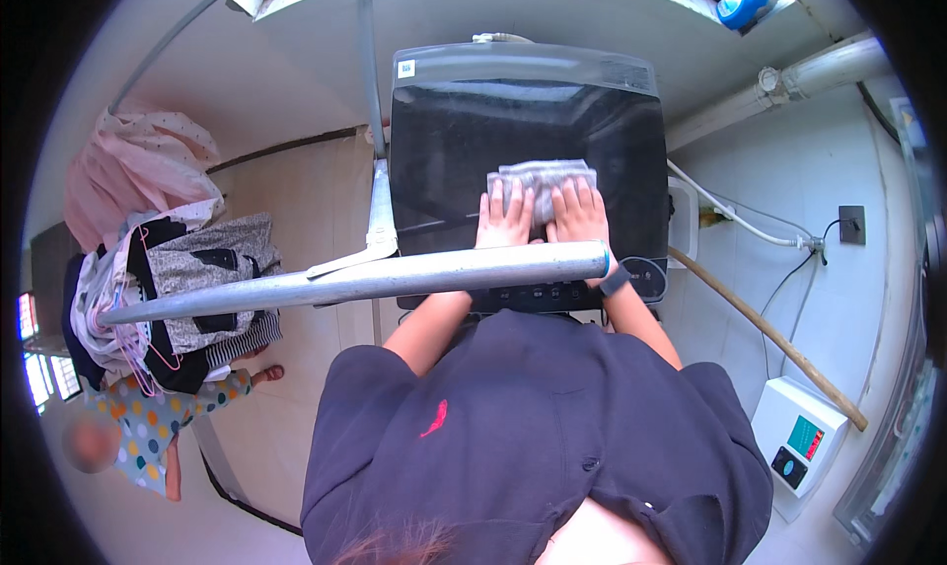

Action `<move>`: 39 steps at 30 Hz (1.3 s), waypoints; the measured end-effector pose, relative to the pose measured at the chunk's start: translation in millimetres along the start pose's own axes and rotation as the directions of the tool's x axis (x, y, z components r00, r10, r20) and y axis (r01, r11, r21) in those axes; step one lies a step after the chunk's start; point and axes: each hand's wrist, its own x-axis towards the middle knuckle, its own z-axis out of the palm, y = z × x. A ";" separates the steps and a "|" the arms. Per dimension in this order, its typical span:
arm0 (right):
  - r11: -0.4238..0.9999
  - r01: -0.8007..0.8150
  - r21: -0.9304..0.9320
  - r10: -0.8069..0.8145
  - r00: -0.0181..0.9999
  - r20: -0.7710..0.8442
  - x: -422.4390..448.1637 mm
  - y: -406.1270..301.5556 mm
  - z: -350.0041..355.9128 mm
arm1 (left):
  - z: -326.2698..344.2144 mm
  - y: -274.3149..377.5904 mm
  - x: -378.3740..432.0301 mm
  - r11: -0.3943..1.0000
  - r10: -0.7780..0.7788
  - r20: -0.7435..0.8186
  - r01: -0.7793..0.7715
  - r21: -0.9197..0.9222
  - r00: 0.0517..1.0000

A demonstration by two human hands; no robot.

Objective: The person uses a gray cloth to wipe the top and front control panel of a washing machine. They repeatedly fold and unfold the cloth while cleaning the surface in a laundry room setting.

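Note:
A folded greyish cloth [544,176] lies flat on the dark lid of a top-loading washing machine [444,128]. My left hand [505,216] rests on the cloth's left part, fingers pointing to the back of the lid. Beside it, my right hand [578,211] presses on the cloth's right part, with a dark band on the wrist. Both hands lie palm down with fingers extended, not closed around the cloth. The thumbs come near each other at the cloth's front edge, where a metal rail passes close in view and partly hides the forearms and the control panel.
The metal clothes rail [444,276] crosses low over the machine; garments on hangers [200,291] hang at its left end. Another person [148,424] stands beyond them. A wooden pole [769,335] leans at the right, near a hose [740,221] and a white wall box [799,435].

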 end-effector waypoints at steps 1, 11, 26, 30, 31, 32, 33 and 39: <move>0.999 0.027 0.032 -0.026 1.000 -0.015 -11.9 -2.6 -5.6 | -6.7 9.4 -9.8 0.998 0.012 -0.028 -0.010 0.064 1.000; 0.797 0.280 0.535 -0.255 0.959 -0.123 34.0 -8.9 8.0 | -35.2 13.5 -18.8 0.946 -0.317 0.081 0.321 -0.043 0.945; 0.804 0.285 0.522 -0.284 0.955 -0.082 260.9 -48.6 39.1 | -23.3 -132.1 77.9 0.812 -0.508 -0.448 0.583 0.037 0.736; 0.837 0.239 0.492 -0.249 0.967 -0.047 290.2 -55.1 46.7 | -14.9 -147.0 97.4 0.784 -0.529 -0.524 0.620 -0.002 0.668; 0.841 0.224 0.492 -0.231 0.972 -0.048 294.4 -56.7 47.8 | -13.4 -149.9 101.3 0.782 -0.524 -0.547 0.623 -0.005 0.653; 0.845 0.208 0.492 -0.211 0.976 -0.049 297.8 -58.4 48.8 | -12.3 -153.1 105.5 0.777 -0.530 -0.541 0.629 -0.003 0.653; 0.847 0.193 0.495 -0.194 0.980 -0.049 299.2 -60.1 48.9 | -13.5 -155.1 107.8 0.770 -0.539 -0.533 0.637 0.001 0.652; 0.850 0.182 0.494 -0.208 0.978 -0.002 290.8 -58.9 42.2 | -18.4 -142.0 108.1 0.622 -0.527 -0.454 0.690 0.371 0.719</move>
